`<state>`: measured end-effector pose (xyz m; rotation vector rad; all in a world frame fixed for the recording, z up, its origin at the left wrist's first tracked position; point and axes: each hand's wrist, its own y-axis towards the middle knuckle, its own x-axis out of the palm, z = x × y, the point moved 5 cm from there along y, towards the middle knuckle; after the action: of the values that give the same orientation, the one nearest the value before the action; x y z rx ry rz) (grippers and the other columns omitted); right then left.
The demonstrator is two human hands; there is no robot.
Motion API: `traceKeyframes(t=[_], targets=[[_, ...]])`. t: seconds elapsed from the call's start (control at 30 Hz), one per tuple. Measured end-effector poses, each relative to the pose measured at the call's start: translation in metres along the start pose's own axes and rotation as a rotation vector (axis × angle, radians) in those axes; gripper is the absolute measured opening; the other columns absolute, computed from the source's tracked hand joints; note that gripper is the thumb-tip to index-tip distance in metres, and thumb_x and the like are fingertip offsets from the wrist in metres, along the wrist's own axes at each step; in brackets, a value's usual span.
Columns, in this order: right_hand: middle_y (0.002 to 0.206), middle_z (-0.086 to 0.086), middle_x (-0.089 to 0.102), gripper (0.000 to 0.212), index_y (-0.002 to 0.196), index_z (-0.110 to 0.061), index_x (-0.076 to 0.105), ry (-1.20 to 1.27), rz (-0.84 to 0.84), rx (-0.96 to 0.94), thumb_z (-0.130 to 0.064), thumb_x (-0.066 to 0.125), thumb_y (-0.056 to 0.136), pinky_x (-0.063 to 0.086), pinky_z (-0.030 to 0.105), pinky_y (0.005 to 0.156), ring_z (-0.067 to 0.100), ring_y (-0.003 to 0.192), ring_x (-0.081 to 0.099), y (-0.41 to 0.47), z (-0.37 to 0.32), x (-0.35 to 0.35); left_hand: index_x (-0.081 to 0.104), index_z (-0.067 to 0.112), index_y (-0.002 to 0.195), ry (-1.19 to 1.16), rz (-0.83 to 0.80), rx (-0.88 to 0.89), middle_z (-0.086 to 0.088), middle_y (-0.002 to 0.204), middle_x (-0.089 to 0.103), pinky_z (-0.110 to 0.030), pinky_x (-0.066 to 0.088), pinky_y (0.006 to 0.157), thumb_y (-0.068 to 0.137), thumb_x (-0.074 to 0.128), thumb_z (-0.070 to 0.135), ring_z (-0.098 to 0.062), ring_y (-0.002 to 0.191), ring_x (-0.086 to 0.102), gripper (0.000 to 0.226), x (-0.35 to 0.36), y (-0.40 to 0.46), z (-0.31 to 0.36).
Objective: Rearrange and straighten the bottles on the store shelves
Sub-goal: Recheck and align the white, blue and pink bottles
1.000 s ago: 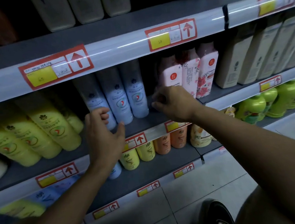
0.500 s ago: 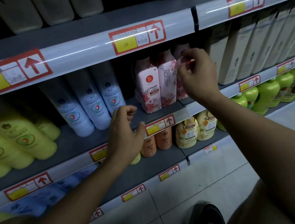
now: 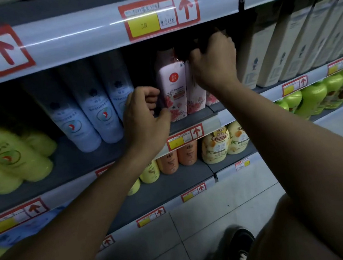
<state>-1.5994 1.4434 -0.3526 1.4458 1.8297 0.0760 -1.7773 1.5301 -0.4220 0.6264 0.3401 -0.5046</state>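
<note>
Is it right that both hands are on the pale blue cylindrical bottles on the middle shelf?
No. In the head view both hands are at the pink floral bottles: the left hand at the front one's lower edge, the right hand up around their tops. The pale blue cylindrical bottles stand untouched to the left.

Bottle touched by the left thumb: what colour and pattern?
Pink bottle, red round logo, red floral print below; head view.

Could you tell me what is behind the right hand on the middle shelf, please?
The right hand covers pink floral bottles; only their lower parts show. Their caps and the grip are hidden.
</note>
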Motion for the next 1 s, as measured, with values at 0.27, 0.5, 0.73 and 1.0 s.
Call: traceKeyframes(t=[0.27, 0.5, 0.73, 1.0], targets=[[0.111, 0.006, 0.075, 0.031, 0.11, -0.009, 0.071, 0.107, -0.032, 0.019, -0.023, 0.061, 0.084, 0.059, 0.049, 0.091, 0.028, 0.107, 0.069, -0.002, 0.001, -0.008, 0.058, 0.02, 0.112, -0.04, 0.005, -0.063, -0.005, 0.117, 0.063, -0.011, 0.048, 0.076, 0.085, 0.072, 0.004, -0.015, 0.098, 0.061, 0.035, -0.007, 0.003, -0.002], [0.101, 0.014, 0.073, 0.028, 0.111, 0.002, 0.065, 0.148, -0.055, -0.011, -0.016, 0.06, 0.091, 0.056, 0.053, 0.085, 0.028, 0.092, 0.068, -0.011, -0.003, -0.025, 0.06, 0.017, 0.114, -0.035, 0.024, -0.076, -0.005, 0.116, 0.064, -0.009, 0.047, 0.075, 0.085, 0.071, 0.003, -0.011, 0.094, 0.059, 0.034, -0.013, 0.0, 0.002], [0.106, 0.009, 0.068, 0.041, 0.104, -0.011, 0.068, 0.16, -0.073, -0.041, -0.048, 0.067, 0.087, 0.058, 0.046, 0.084, 0.022, 0.094, 0.067, -0.014, -0.001, -0.028, 0.062, 0.016, 0.113, -0.03, 0.029, -0.082, -0.001, 0.108, 0.064, -0.011, 0.046, 0.073, 0.085, 0.072, 0.003, -0.01, 0.089, 0.058, 0.033, -0.013, -0.007, 0.004], [0.083, -0.013, 0.061, 0.034, 0.089, -0.027, 0.061, 0.142, 0.022, 0.042, -0.048, 0.085, 0.075, 0.043, 0.023, 0.064, 0.003, 0.073, 0.055, -0.006, 0.008, -0.035, 0.064, 0.012, 0.113, -0.03, -0.001, -0.081, 0.002, 0.101, 0.064, -0.007, 0.044, 0.07, 0.085, 0.072, 0.003, -0.008, 0.084, 0.058, 0.031, -0.006, -0.01, 0.01]])
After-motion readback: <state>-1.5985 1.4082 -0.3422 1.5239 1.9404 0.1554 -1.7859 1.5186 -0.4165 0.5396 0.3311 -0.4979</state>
